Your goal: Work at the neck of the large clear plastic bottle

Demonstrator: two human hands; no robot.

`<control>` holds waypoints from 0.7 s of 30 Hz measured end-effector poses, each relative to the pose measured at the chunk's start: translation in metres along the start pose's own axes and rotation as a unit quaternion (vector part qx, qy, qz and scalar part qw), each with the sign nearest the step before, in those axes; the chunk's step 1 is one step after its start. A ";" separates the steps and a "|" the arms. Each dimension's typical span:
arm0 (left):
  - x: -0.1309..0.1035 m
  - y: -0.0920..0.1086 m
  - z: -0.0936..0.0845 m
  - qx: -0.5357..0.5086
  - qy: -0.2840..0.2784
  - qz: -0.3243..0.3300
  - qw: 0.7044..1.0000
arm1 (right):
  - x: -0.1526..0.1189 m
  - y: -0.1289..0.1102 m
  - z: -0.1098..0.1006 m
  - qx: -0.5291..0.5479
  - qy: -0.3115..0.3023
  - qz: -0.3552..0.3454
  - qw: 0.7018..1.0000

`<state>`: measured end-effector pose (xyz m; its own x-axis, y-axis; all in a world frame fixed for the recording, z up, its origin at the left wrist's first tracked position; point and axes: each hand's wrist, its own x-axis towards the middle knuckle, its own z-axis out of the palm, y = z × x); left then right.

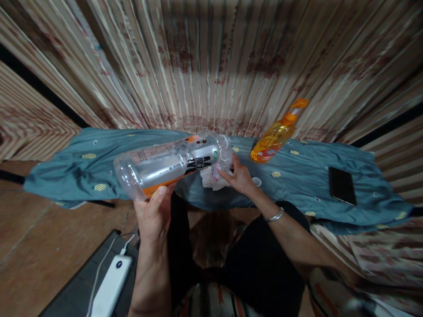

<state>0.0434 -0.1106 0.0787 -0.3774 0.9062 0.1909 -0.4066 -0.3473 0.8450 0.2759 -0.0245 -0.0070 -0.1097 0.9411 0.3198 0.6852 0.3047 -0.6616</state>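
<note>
A large clear plastic bottle (161, 164) with an orange, black and silver label lies tilted in the air above the blue cloth. My left hand (153, 211) is wrapped round its base end from below, thumb along the orange edge. At the neck end, my right hand (239, 176) is closed, with its fingertips partly hidden behind the bottle. A crumpled white and pink tissue (211, 179) shows just under the neck, between the thumb and the bottle. Close beside the right wrist, a small white cap (257, 181) rests on the cloth.
An orange pump bottle of soap (272, 138) stands at the back right on the blue cloth (66, 163). A black phone (342, 186) lies further right. Pleated curtains (205, 66) hang behind. At lower left, a white power bank (112, 284) with a cable rests on a dark surface.
</note>
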 end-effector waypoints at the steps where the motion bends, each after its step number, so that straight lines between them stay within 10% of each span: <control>1: 0.000 0.000 0.000 0.000 0.000 0.001 1.000 | 0.000 0.000 0.000 0.001 0.001 0.000 1.000; 21: -0.001 0.001 0.000 0.002 -0.009 0.003 1.000 | 0.001 -0.002 0.001 -0.002 0.002 0.005 1.000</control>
<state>0.0432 -0.1116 0.0798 -0.3642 0.9086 0.2045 -0.4015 -0.3513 0.8458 0.2733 -0.0241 -0.0063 -0.1005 0.9436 0.3155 0.6895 0.2947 -0.6616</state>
